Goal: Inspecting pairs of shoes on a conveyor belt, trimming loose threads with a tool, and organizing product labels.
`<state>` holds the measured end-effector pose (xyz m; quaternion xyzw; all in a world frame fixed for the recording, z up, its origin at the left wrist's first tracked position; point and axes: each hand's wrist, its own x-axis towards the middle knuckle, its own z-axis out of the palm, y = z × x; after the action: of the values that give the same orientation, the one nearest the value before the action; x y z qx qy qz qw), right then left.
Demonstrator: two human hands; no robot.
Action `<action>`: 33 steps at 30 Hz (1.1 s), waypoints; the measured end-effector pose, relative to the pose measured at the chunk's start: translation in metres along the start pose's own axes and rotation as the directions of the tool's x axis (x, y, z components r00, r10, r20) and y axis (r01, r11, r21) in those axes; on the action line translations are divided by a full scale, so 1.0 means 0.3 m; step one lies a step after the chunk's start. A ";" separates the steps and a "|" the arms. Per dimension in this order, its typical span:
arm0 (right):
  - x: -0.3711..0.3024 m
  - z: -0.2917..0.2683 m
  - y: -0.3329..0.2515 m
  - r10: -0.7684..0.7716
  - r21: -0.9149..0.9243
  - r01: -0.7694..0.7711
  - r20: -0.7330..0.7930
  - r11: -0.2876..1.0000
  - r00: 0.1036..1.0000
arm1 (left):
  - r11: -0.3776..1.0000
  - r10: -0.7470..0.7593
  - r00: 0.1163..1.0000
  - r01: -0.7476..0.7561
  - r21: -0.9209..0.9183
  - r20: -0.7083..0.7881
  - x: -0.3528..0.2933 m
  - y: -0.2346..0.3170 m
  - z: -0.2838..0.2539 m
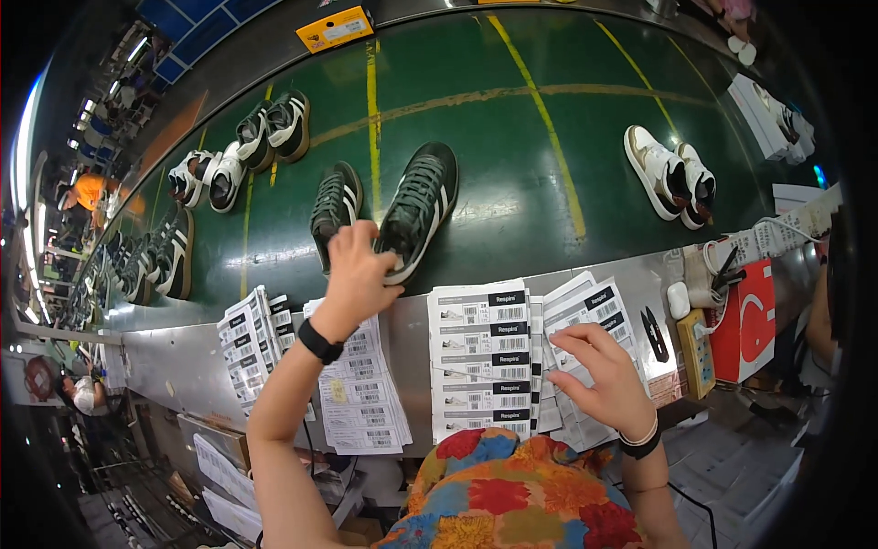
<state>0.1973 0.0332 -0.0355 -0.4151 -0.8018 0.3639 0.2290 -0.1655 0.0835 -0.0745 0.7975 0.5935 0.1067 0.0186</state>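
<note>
A pair of dark sneakers with white stripes lies on the green belt, toes pointing away: a left sneaker and a right sneaker. My left hand grips them at the heels, its thumb outside the right one's heel; the fingers partly hide the openings. Beneath that arm is a stack of printed label sheets. My right hand hovers over fanned label sheets, thumb and fingers apart, holding nothing. Left of it sits a thick stack of shoe-label sheets.
White-and-tan sneakers stand on the green belt at right, more pairs at left. Along the metal ledge lie black thread snips, a power strip and a red box. An orange box sits beyond the belt.
</note>
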 end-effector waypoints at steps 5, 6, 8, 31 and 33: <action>0.080 -0.063 -0.026 -0.082 0.032 0.078 0.128 0.996 0.988 | 0.977 0.204 0.978 -0.201 0.067 -0.051 0.012 -0.053 0.032; 0.100 -0.072 -0.027 -0.097 0.058 0.089 0.157 0.994 0.983 | 0.969 0.239 0.971 -0.238 0.059 -0.005 0.024 -0.072 0.029; 0.146 -0.078 -0.027 -0.086 0.072 0.074 0.191 0.995 0.978 | 0.964 0.264 0.964 -0.265 0.019 0.038 0.040 -0.101 0.024; 0.772 0.219 0.019 -0.326 -0.222 0.303 -0.079 0.927 0.942 | 0.931 0.270 0.948 -0.213 -0.298 0.167 0.187 0.045 -0.087; 0.705 0.161 -0.014 -0.352 -0.210 0.352 0.034 0.912 0.935 | 0.888 0.256 0.963 -0.202 -0.412 0.079 0.163 0.144 -0.135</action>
<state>0.0465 0.1887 -0.0489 -0.2868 -0.8971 0.2281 0.2468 -0.1191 0.1133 -0.0210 0.8464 0.4581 0.1747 0.2077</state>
